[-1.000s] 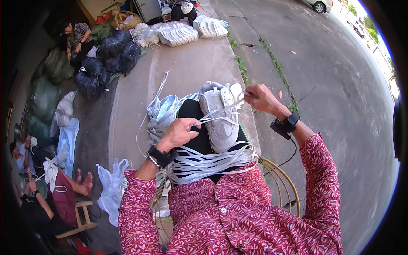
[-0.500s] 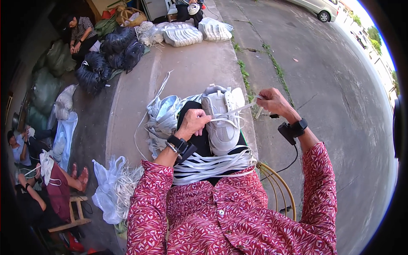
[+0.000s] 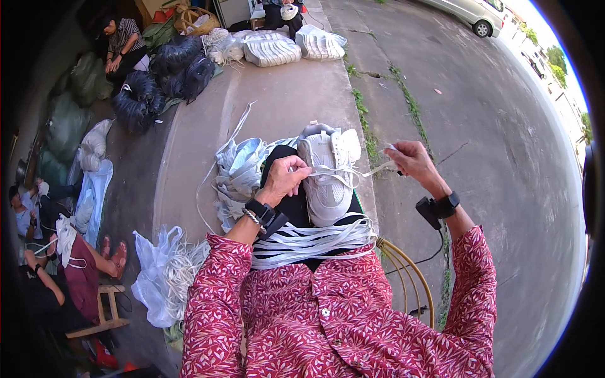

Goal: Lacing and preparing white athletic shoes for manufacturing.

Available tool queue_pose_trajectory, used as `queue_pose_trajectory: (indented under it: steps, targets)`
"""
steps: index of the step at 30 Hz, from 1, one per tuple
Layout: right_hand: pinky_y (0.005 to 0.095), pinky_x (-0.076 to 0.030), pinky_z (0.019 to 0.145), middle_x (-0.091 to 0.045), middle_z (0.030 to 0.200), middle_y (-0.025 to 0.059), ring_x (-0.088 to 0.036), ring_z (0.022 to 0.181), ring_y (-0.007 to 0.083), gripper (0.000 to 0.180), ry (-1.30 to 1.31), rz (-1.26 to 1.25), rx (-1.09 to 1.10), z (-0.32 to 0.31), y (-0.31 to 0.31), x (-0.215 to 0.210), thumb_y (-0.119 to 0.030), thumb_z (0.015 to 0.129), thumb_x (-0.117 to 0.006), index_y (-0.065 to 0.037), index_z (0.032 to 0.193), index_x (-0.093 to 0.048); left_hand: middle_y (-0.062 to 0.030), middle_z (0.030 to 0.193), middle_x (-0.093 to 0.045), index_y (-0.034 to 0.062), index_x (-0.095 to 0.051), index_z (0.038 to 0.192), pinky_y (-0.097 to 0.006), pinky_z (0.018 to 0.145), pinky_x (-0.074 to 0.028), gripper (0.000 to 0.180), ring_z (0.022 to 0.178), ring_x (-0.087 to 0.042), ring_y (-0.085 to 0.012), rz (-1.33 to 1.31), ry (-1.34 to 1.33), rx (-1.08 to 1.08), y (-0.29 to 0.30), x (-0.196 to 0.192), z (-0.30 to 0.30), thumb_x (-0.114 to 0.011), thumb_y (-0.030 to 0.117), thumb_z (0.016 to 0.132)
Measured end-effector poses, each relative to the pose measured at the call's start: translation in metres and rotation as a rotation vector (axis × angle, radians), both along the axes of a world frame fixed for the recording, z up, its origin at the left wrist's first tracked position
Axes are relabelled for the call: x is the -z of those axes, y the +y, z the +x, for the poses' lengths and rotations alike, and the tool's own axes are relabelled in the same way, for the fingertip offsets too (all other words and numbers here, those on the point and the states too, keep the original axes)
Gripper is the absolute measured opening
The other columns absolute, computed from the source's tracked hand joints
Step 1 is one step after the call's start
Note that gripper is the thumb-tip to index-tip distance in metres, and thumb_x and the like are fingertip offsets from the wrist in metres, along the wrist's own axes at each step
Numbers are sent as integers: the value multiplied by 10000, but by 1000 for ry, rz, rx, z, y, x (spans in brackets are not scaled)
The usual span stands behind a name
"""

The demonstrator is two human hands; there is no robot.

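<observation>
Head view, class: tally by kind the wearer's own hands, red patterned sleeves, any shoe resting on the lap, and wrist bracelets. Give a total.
Left hand and right hand: 2
Left sleeve and right sleeve: 2
Shoe: 1
Bracelet: 1
Total: 6

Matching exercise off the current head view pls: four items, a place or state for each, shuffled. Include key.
Items
1. Shoe
2. Lace bundle
3. Right hand
4. Van

Places and states
A. Silver, at the picture's upper right
B. White strands spread sideways, just below the toe in the picture
C. Pale, toe toward the picture's lower edge
D. Out to the right, pinching a white lace

Pairs: 1-C, 2-B, 3-D, 4-A
</observation>
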State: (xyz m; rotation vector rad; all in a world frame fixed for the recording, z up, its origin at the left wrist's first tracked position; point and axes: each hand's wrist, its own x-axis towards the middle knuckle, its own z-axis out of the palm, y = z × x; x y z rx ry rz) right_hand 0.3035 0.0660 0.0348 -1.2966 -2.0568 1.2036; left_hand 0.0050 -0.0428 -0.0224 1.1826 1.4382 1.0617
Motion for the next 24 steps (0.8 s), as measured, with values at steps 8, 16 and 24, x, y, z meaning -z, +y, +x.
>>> queue_pose_trajectory:
  steps: [8,16,24]
  targets:
    - [407,-468,552,-597,653,169,-595,619,358,131,-188,563,-432,-90,-31,24,-130,756,-632,-22,826,-608,5,591,-544,21,-609,825,-187,354,-366,80,439,-507,-66,18,95,98,-3,-3,-6,-642,85,791]
    - [418,-445,533,-575,629,166,-580,605,369,67,-288,689,-291,-63,-9,2,-61,768,-558,-23,821,-547,3,575,-530,20,-594,793,-200,328,-352,42,404,-496,-66,42,169,-20,2,3,-3,-626,22,767]
    - [362,-488,579,-638,681,144,-627,637,304,142,-109,493,-421,-73,-22,9,-63,724,-613,-68,858,-659,-2,569,-534,31,-582,765,-194,342,-361,57,425,-510,-68,65,127,30,0,5,-6,-631,60,774]
